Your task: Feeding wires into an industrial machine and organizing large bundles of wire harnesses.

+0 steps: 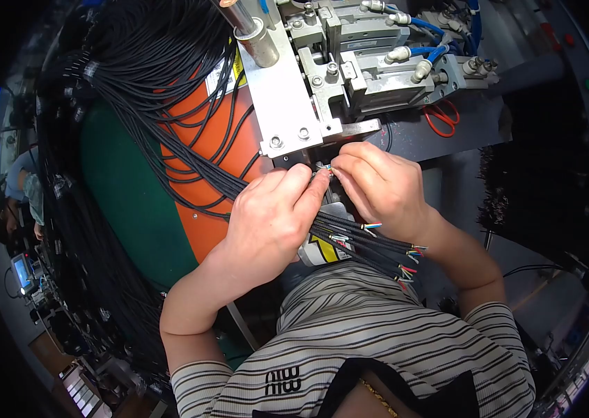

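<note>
My left hand [273, 212] is closed, thumb and forefinger pinched at the end of a cable just below the metal machine [287, 104]. Thin coloured wires [326, 167] show between the two hands. Facing it, my right hand [381, 187] pinches the tips of these wires, its fingers curled together. A bundle of black cables [371, 247] passes beneath my left hand and comes out towards my body. The cable ends are stripped, with red, blue, white and yellow wires [406, 272] fanned out. My fingers partly hide the held cable end.
A large mass of black cables [148, 42] lies at the upper left, over an orange panel [204, 160] and a green surface [127, 195]. Pneumatic cylinders [385, 90] with blue hoses stand at the top. A red cord loop [442, 118] lies on the grey surface. Another person [23, 181] is at far left.
</note>
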### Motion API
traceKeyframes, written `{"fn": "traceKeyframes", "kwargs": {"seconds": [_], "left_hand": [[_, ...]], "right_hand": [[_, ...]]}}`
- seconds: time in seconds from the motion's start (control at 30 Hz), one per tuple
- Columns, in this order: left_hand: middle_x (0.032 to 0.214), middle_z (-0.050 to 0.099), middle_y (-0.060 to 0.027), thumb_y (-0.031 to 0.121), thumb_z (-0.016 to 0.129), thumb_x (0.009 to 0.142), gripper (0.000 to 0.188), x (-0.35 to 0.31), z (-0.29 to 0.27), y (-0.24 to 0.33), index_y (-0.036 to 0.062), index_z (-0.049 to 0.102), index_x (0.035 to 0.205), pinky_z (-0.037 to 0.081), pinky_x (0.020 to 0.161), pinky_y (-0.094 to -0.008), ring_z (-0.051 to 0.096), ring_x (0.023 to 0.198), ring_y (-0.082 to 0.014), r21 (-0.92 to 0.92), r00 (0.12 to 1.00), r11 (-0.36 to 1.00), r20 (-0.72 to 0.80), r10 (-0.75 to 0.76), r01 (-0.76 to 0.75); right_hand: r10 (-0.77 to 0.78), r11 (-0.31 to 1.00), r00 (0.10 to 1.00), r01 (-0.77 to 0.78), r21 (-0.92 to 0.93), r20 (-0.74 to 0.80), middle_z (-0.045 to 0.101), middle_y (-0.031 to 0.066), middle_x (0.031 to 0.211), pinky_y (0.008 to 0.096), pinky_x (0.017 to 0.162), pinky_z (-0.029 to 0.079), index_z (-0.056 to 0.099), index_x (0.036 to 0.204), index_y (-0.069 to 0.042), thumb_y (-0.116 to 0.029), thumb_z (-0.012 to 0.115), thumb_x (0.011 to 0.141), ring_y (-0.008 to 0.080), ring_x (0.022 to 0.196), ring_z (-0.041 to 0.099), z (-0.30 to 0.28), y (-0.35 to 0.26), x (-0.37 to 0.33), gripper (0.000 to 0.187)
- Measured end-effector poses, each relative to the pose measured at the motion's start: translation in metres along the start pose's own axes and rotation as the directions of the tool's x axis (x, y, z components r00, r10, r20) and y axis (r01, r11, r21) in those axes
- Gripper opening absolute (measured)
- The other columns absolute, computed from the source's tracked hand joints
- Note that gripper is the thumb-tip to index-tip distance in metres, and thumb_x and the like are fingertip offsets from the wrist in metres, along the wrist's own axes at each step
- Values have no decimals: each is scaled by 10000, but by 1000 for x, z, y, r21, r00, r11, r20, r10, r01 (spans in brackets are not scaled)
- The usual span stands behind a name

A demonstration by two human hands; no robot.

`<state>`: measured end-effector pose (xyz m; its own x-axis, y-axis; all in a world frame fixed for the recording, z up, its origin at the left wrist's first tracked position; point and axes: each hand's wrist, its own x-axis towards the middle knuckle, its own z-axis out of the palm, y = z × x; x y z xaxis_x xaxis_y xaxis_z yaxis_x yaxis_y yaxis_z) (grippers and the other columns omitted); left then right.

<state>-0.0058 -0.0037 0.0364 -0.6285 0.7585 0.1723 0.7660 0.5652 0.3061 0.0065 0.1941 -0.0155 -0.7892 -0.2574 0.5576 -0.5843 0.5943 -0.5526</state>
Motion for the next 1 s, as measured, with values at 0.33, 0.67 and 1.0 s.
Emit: {"fn": "traceKeyframes", "kwargs": {"seconds": [0.33,0.67,1.0], "left_hand": [[938,548,-96,40,626,726,436,0,0,0,-44,630,1153,500,662,-340,587,786,-228,5,1000,1000,-6,7,-7],[943,546,-96,41,632,718,452,-1,0,0,-43,625,1163,502,665,-343,586,790,-229,4,1000,1000,1,6,-6],[830,528,-94,4,670,643,488,2,3,2,-4,661,1131,476,604,-382,563,691,-260,-4,996,1000,-89,4,-4]], "right_hand": [[30,999,999,-30,17,-22,637,111,877,323,536,504,629,900,2,17,732,771,253,632,640,2,-3,0,166],[83,996,996,-83,35,-9,619,78,896,339,543,508,608,910,-19,-74,711,823,245,662,650,6,-3,-6,146],[147,988,978,-152,24,148,632,132,877,312,543,499,627,906,8,-8,688,833,235,612,622,-6,-6,6,97]]}}
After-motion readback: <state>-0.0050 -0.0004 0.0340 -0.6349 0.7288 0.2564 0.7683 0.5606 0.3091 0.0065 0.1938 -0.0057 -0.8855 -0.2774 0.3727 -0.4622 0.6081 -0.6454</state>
